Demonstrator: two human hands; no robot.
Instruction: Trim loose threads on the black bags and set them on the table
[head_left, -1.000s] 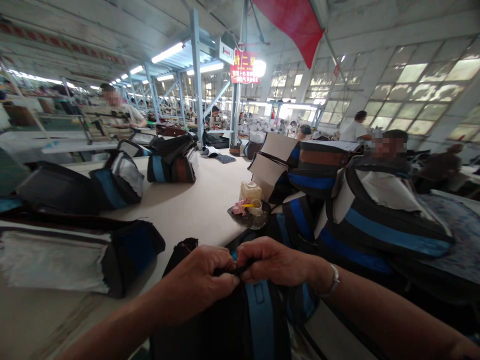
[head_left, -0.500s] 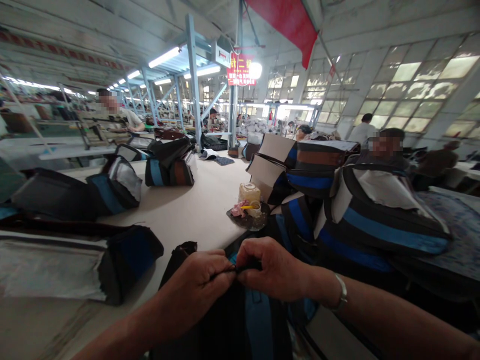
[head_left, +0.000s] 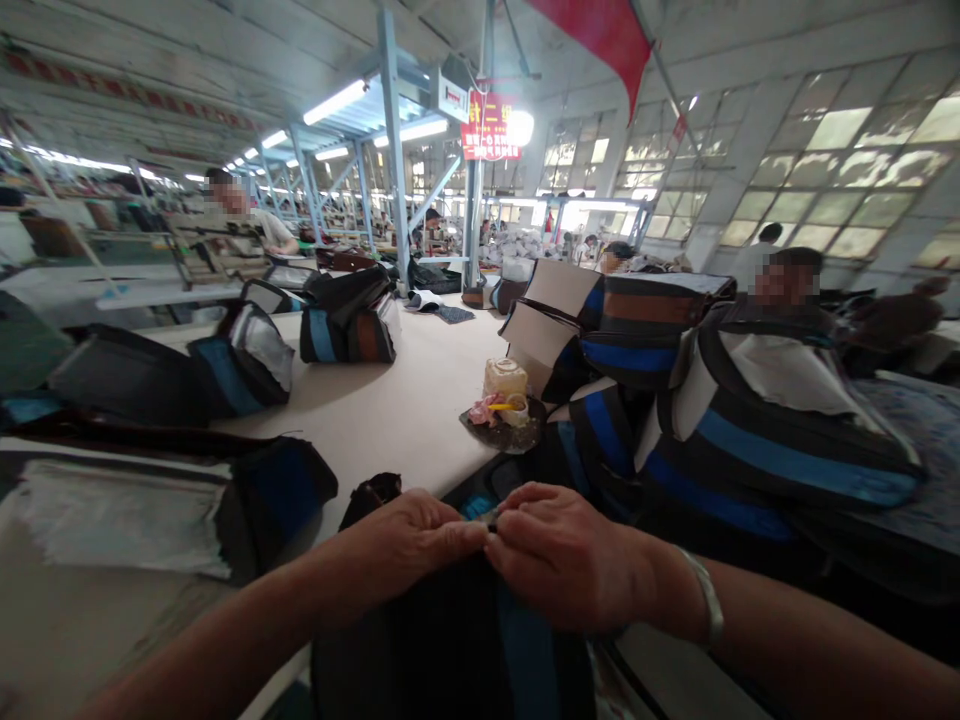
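A black bag (head_left: 442, 655) with a blue stripe (head_left: 531, 655) stands upright at the bottom middle, close to my body. At its top edge my left hand (head_left: 409, 545) is closed, thumb and fingers pinching the dark fabric. My right hand (head_left: 566, 555), with a pale bangle (head_left: 709, 600) on its wrist, pinches the same edge right beside it. The fingertips of both hands meet there. Between them shows a small dark and pale bit, too small to make out. The bag's lower part runs out of view.
Unfinished bags (head_left: 277, 500) lie along the left of the pale table (head_left: 397, 410). More bags (head_left: 795, 450) are piled on the right. Ahead sits a dark tray (head_left: 487, 437) with a yellowish block (head_left: 505, 376) and a small cup (head_left: 517, 410). Other people work farther back.
My right hand has turned, its fingers now curled closer over the edge against my left fingertips. The whole view has shifted slightly. Both hands keep hold of the bag.
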